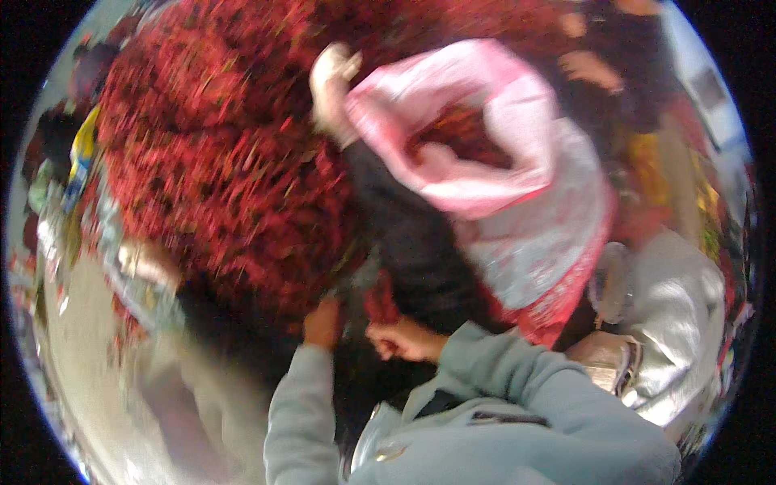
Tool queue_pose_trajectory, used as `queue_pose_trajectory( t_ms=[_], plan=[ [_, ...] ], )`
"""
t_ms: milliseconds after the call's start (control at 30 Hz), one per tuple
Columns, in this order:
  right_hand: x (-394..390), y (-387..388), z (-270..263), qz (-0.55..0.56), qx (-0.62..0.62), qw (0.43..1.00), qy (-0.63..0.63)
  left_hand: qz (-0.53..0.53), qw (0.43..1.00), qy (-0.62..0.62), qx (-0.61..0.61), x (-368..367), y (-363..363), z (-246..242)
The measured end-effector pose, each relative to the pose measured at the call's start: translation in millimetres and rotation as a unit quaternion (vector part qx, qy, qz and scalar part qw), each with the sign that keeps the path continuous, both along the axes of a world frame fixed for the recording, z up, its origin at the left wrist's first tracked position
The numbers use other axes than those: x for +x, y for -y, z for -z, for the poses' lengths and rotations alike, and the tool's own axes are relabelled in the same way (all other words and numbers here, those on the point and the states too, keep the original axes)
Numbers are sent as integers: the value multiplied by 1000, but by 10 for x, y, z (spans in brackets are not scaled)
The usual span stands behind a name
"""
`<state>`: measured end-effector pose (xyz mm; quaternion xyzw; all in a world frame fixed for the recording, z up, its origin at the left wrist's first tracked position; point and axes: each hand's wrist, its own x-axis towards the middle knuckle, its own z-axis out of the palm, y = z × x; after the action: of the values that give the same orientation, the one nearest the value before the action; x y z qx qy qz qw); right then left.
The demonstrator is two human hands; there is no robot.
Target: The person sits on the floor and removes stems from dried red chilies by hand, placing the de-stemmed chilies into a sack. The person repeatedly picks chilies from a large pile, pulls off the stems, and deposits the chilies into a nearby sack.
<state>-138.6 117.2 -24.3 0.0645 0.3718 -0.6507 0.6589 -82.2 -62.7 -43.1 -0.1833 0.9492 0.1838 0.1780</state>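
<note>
A large heap of red chili peppers [230, 145] lies before me in the head view, blurred. My right hand [403, 339] is low in the middle, its fingers closed around several red chili peppers [381, 300] that stick up from it. To its left, my left hand [322, 322] rests at the near edge of the heap; its fingers are too dark and blurred to read. An open pink and white woven sack [521, 145] stands to the right, beside my dark-trousered leg [406, 236], with red peppers [467, 130] inside it.
My pale feet [330, 91] [145, 260] flank the heap at its far right and near left. Another person [636, 66] is at the upper right, hands near the heap. A person in a shiny grey garment [679, 309] is close on the right. More people and bags are blurred at left.
</note>
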Motion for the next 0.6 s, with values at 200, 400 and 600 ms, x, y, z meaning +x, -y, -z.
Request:
queue_pose_trajectory(
  t_ms=[200,400,600],
  plan=[
    [18,-10,-73,4,-9,1000,-1,35,968,-236,82,274,-128,-598],
    [56,-40,-67,-62,-137,989,10,130,931,-239,243,454,-648,-1042],
    [41,-25,-145,-77,-91,988,-103,214,913,-278,209,396,-695,-1110]
  ],
)
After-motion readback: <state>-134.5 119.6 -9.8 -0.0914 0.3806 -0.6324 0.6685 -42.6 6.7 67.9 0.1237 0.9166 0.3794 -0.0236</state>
